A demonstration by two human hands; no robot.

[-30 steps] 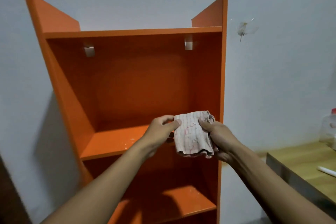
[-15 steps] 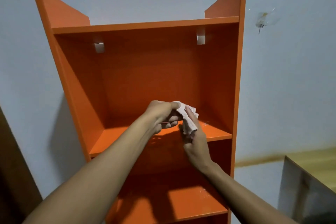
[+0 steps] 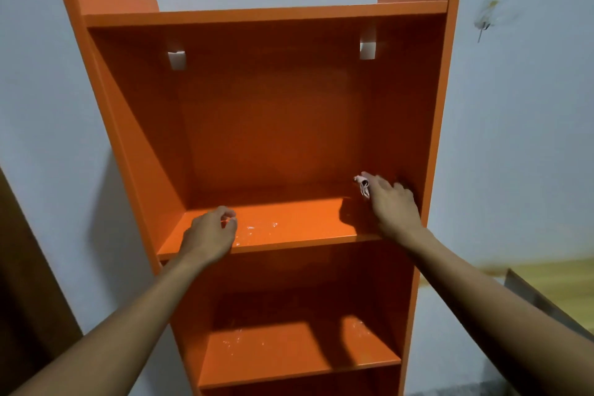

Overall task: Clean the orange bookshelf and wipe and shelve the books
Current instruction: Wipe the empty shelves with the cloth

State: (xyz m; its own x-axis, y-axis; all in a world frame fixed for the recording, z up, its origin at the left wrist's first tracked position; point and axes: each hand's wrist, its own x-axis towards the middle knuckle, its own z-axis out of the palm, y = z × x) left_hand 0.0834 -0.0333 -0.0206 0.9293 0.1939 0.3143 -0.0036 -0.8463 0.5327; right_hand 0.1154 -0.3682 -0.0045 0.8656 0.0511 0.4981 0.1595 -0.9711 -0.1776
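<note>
Orange bookshelf [image 3: 276, 138]: hands parted; right hand [image 3: 390, 202] took cloth [image 3: 362, 186] (back corner).

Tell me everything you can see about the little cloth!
The cloth is small, pale and crumpled, with faint pinkish lines. Only a bit peeks out beside the right hand, whose fingers cover the rest. It sits deep in the back right corner of the orange bookshelf, just above the shelf board, near the side wall.

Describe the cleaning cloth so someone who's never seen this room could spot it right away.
Find the tall orange bookshelf against the pale wall. On its upper shelf, at the back right corner, the right hand covers the cloth. It is the only pale, crumpled fabric there, peeking out by the fingertips.
</note>
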